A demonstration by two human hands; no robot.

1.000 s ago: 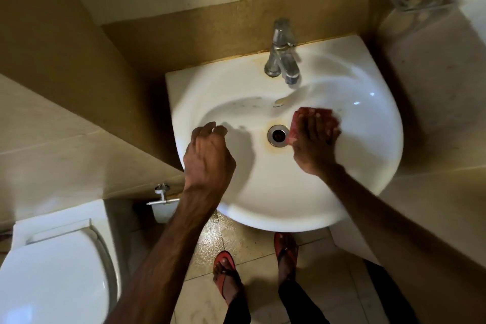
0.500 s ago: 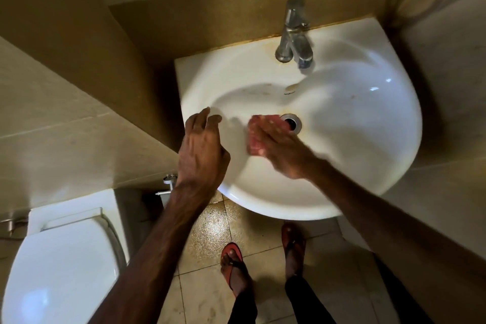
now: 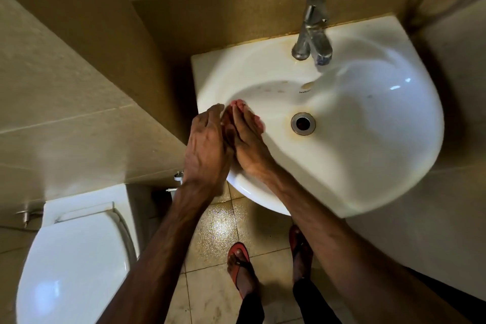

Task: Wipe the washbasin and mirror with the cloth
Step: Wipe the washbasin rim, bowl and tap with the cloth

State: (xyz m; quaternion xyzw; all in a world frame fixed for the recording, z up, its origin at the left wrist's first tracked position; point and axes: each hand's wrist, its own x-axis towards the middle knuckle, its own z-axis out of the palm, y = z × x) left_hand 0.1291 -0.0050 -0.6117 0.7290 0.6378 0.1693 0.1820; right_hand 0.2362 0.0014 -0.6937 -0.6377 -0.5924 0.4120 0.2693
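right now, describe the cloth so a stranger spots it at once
Find the white washbasin. Left of its drain, the right hand presses flat on the cloth. It is the only pink thing in the bowl, peeking out round the fingers.

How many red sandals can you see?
2. The left sandal is on the floor below the washbasin's front rim; the right sandal is beside it, partly hidden by the right forearm.

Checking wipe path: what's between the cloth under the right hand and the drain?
Head view: nothing but bare white washbasin between the pink cloth under the right hand and the drain; a brownish stain rings the drain.
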